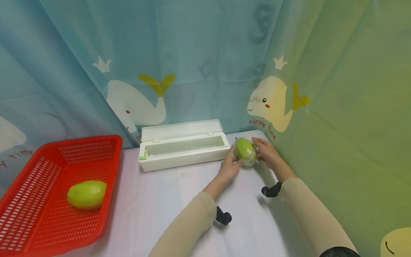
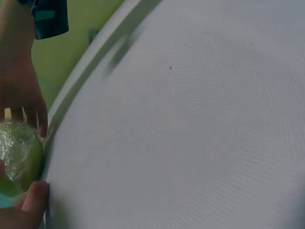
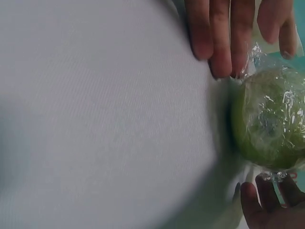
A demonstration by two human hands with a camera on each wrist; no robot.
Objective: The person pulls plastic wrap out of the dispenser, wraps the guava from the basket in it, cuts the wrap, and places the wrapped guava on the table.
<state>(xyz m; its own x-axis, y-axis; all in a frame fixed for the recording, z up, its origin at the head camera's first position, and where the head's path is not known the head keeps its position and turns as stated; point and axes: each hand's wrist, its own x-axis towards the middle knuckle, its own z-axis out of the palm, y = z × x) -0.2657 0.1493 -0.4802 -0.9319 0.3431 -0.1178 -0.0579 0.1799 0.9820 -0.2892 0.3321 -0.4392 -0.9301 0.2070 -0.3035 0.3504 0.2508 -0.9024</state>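
Note:
A yellow-green oval fruit (image 1: 245, 150) with a short stem stands at the back right of the table, wrapped in clear cling film (image 3: 286, 109). My left hand (image 1: 229, 167) holds its left side, with fingers and thumb (image 2: 37, 193) set apart against it. On the other side, my right hand (image 1: 267, 152) pinches a gathered bit of the film, its fingertips (image 3: 267, 183) right at the twisted end. Left of the fruit is a long white cling film box (image 1: 189, 157), lid (image 1: 183, 129) up, with clear film across its opening and a small green piece at its left end.
A red perforated basket (image 1: 110, 200) sits at the left, with another yellow-green fruit (image 1: 86, 194) in it. Behind and to the right hang blue and green curtains (image 1: 205, 53) printed with whales. A white cloth covers the table (image 1: 173, 200).

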